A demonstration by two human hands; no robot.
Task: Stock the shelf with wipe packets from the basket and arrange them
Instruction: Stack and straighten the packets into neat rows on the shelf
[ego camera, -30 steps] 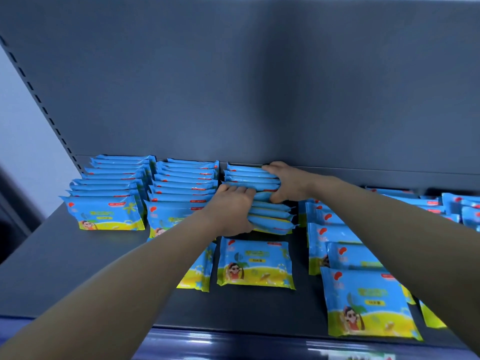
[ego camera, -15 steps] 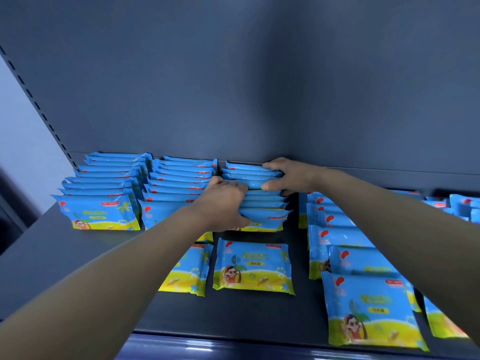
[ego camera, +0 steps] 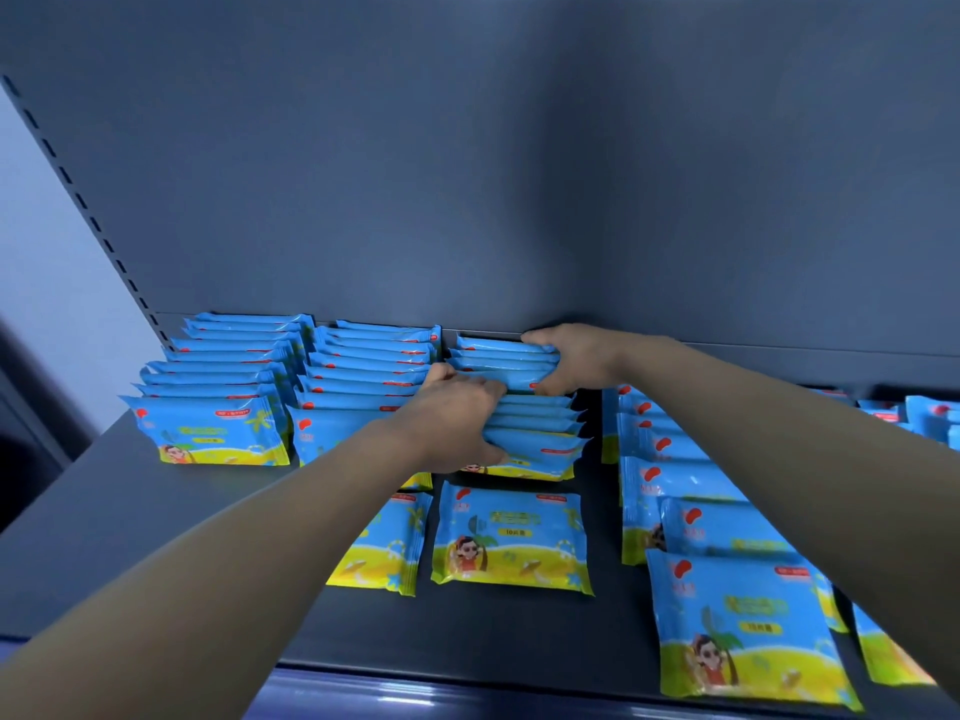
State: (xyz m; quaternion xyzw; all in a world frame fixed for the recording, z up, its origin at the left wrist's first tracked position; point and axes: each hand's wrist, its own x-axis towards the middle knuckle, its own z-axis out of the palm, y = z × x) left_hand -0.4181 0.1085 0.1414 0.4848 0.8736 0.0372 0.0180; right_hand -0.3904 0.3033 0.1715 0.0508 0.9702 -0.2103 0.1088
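Blue and yellow wipe packets stand in rows on the dark grey shelf. My left hand grips the front part of the third row of packets from the left, thumb under the front packet. My right hand grips the rear packets of that same row from the right, near the back wall. A loose packet lies flat in front of this row, and another loose packet lies partly under my left forearm. The basket is not in view.
Two tidy rows stand at the left. Leaning packets fill the right side, one large packet nearest the shelf's front edge. More packets sit at the far right. The back panel rises behind.
Both hands have pushed the third row toward the back wall and squeezed it together; my right hand has slid further back along the row. The view shifted slightly.
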